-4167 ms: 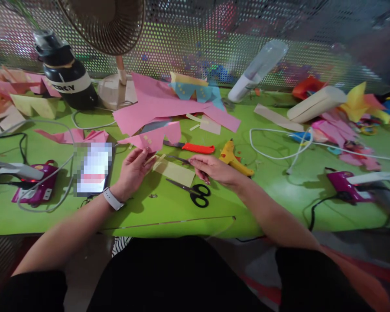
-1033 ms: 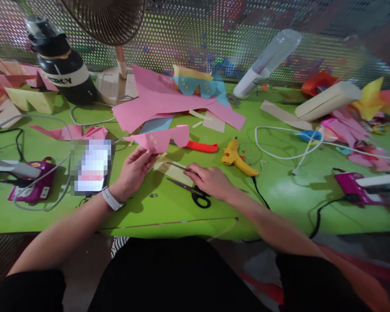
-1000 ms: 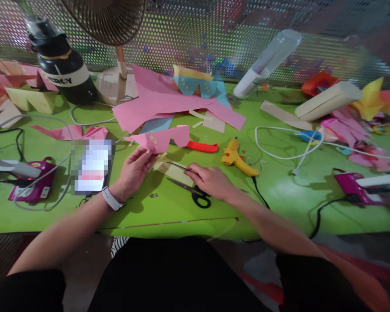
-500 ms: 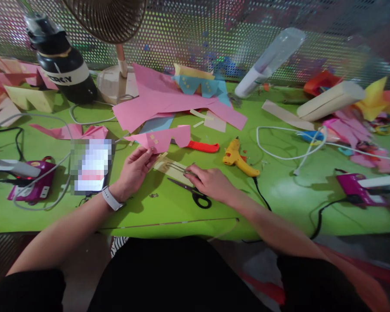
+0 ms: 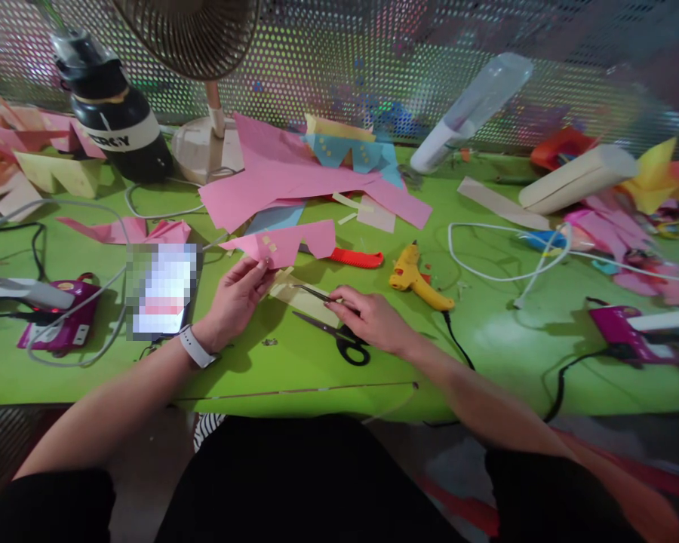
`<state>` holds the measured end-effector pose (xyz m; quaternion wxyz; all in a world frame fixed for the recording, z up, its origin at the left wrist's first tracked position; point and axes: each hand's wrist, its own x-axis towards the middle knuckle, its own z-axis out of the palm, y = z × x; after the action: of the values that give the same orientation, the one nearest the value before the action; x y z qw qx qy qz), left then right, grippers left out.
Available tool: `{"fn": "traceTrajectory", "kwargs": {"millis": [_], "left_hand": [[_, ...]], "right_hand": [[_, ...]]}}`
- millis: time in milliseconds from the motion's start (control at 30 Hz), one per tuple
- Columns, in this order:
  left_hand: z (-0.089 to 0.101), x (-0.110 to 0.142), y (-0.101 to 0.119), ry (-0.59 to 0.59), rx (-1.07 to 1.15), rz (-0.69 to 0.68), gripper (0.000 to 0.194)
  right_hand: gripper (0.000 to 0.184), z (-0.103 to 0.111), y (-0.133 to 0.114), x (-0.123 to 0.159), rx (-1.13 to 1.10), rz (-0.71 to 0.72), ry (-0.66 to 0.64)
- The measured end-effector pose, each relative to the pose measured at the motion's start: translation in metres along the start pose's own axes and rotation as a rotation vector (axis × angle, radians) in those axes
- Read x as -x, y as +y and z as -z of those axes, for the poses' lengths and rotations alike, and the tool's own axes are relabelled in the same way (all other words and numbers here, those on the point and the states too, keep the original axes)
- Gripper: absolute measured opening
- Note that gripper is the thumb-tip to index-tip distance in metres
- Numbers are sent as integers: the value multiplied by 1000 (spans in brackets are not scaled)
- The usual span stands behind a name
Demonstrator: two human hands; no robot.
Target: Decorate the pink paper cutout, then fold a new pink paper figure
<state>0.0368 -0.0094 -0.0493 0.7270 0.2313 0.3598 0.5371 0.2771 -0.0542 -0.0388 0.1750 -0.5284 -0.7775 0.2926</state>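
Observation:
Pinched between the fingertips of my left hand [image 5: 238, 296] is a pink paper cutout [image 5: 294, 240] with notched edges and small yellow pieces on it. My right hand [image 5: 370, 318] is closed around tweezers [image 5: 317, 292], whose tips point left over a pale yellow paper strip [image 5: 302, 302]. Whether the tips grip a tiny piece is too small to tell. Black scissors [image 5: 351, 348] lie just under my right hand. Behind the cutout rests a red-handled cutter [image 5: 356, 258], partly hidden by it. A yellow glue gun [image 5: 416, 279] lies to the right.
On the green table [image 5: 503, 377], a phone [image 5: 164, 290] lies left of my left hand. A black bottle [image 5: 118, 113], a fan [image 5: 195, 38] and large pink paper [image 5: 271, 177] stand or lie behind. Cables run at both sides, by purple power blocks [image 5: 62, 317]. A paper roll [image 5: 577, 179] lies right.
The tweezers' tips, apart before, are now pressed together over the yellow strip. My left hand still holds the pink cutout in nearly the same spot. The whole view has shifted slightly.

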Motion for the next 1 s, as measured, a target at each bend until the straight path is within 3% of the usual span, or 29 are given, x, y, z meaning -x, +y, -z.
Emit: {"fn": "traceTrajectory", "kwargs": {"millis": [133,267,533,733,1000], "left_hand": [[-1,1,-1,23,7,-13,7],[-2,3,-1,6,6,-22,5],[0,4,-2,1,6,-17,9],[-2,5,-1,-2,-12,-12,10],[-2,5,-1,9,-26,-17,11]], "right_hand": [[30,4,-11,-1,-513,-113,-78],[30,9,-24,-10,-675,-120,-72],[30,4,-26,-26,-666,-94,-29],[21,3,-30,-23,-323,30,131],[22,2,-31,-23,-218,67,172]]}}
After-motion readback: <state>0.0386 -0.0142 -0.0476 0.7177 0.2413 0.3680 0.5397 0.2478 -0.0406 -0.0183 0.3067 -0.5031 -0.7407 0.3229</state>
